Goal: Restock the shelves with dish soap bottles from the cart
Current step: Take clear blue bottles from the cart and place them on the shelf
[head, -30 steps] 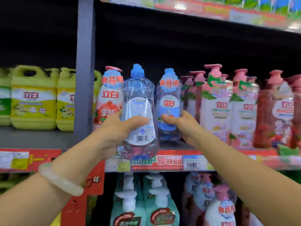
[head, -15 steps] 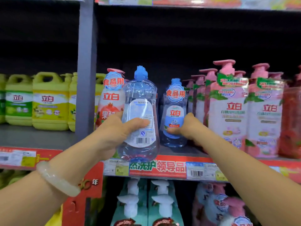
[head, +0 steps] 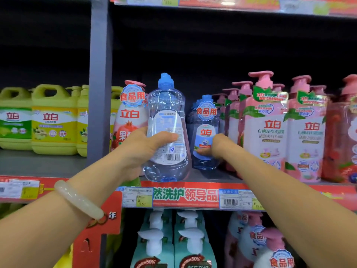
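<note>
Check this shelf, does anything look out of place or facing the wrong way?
One thing: the clear blue-capped dish soap bottle gripped by the left hand shows its back label and barcode, while the matching blue bottle held by the right hand faces front. No spills or damage visible.

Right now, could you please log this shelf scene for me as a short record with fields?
left hand: grips clear bottle, barcode label facing camera, at the shelf front edge
right hand: holds blue bottle standing further back on shelf
bottle caps: both blue
right neighbours: pink pump bottles
left bay: yellow jugs
</note>
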Motion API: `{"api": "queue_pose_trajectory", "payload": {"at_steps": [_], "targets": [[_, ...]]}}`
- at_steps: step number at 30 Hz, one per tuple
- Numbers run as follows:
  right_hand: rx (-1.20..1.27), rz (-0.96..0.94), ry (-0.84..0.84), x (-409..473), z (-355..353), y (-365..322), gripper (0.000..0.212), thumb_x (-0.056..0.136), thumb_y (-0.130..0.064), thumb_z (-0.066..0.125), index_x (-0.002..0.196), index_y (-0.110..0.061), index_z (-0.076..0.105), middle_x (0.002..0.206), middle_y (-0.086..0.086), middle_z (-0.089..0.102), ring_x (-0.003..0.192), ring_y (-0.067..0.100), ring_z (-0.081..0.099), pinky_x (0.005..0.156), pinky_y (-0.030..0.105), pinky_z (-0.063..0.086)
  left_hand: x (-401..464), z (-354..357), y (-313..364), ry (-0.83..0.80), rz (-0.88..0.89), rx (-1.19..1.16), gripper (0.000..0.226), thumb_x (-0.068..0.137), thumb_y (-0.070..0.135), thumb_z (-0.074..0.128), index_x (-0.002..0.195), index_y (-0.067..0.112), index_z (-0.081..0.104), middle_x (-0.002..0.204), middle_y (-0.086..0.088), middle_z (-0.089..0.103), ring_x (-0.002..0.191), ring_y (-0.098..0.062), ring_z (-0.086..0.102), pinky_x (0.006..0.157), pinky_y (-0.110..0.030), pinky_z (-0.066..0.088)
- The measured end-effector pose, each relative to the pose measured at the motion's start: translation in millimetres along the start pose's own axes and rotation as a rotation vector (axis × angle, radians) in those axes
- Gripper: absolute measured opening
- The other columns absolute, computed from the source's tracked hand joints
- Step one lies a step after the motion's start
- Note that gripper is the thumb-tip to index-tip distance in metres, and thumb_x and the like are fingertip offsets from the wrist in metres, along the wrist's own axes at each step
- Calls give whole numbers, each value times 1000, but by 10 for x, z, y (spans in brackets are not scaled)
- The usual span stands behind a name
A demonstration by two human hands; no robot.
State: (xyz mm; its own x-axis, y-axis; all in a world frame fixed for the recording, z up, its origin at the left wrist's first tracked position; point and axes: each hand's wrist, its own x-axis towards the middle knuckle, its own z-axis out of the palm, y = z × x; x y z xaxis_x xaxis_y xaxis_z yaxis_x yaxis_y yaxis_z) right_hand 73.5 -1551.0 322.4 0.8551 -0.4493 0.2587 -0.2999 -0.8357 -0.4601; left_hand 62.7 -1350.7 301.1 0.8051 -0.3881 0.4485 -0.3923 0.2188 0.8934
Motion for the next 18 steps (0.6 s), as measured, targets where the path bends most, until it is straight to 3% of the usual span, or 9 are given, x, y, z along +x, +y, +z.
{"api": "queue_pose_trajectory", "payload": {"at_steps": [4, 6, 8, 10, 11, 13, 15, 18], "targets": [[-214, -70, 23, -113, -51, -19, 54, 91, -44, 54, 124, -2, 52, 112, 16, 59, 88, 20, 48, 85, 30, 44, 28, 22, -7, 13, -1, 1, 19, 79, 15, 70, 95, 21, 62, 89, -6, 73, 74, -18, 70, 67, -30, 57], [-262, -118, 99, -237, -89, -27, 49, 93, -40, 52, 122, 0, 53, 113, 15, 59, 91, 24, 52, 80, 32, 44, 63, 33, -12, 38, 14, 14, 27, 78, 15, 72, 103, 19, 62, 89, -7, 73, 73, -19, 70, 64, -30, 56], [-135, -170, 203, -313, -133, 1, 38, 95, -30, 53, 112, 3, 57, 110, 17, 62, 90, 28, 56, 72, 29, 44, 121, 66, -15, 91, 54, 65, 36, 76, 17, 75, 109, 15, 61, 93, -6, 73, 79, -19, 70, 70, -33, 57], [210, -219, 229, -361, -164, 53, 26, 96, -21, 51, 95, 4, 61, 98, 19, 65, 86, 29, 63, 75, 36, 53, 178, 146, -23, 168, 131, 190, 43, 74, 20, 78, 111, 14, 57, 100, -4, 69, 89, -19, 68, 79, -33, 55], [409, -232, 178, -397, -165, 66, 23, 96, -17, 49, 86, 0, 61, 91, 17, 65, 80, 25, 64, 74, 38, 56, 203, 201, -35, 209, 183, 270, 46, 74, 23, 78, 113, 13, 55, 103, -3, 67, 92, -19, 66, 80, -34, 54], [618, -247, 40, -486, -138, 91, 20, 96, -12, 49, 79, -9, 58, 85, 11, 62, 72, 16, 61, 68, 27, 54, 241, 324, -58, 290, 260, 437, 51, 75, 29, 77, 114, 10, 50, 105, -2, 62, 94, -21, 62, 83, -38, 52], [589, -275, 10, -503, -57, 145, 20, 94, -10, 51, 76, -13, 59, 83, 9, 62, 72, 16, 60, 72, 29, 53, 269, 420, -116, 335, 263, 526, 52, 77, 31, 74, 112, 9, 44, 104, -1, 54, 92, -21, 54, 82, -36, 48], [413, -323, 79, -498, 51, 235, 14, 92, -12, 55, 82, -13, 64, 75, -3, 60, 74, 16, 56, 79, 35, 51, 329, 468, -270, 308, 178, 436, 49, 78, 26, 74, 111, 10, 41, 109, -4, 52, 93, -20, 51, 81, -35, 48]]}}
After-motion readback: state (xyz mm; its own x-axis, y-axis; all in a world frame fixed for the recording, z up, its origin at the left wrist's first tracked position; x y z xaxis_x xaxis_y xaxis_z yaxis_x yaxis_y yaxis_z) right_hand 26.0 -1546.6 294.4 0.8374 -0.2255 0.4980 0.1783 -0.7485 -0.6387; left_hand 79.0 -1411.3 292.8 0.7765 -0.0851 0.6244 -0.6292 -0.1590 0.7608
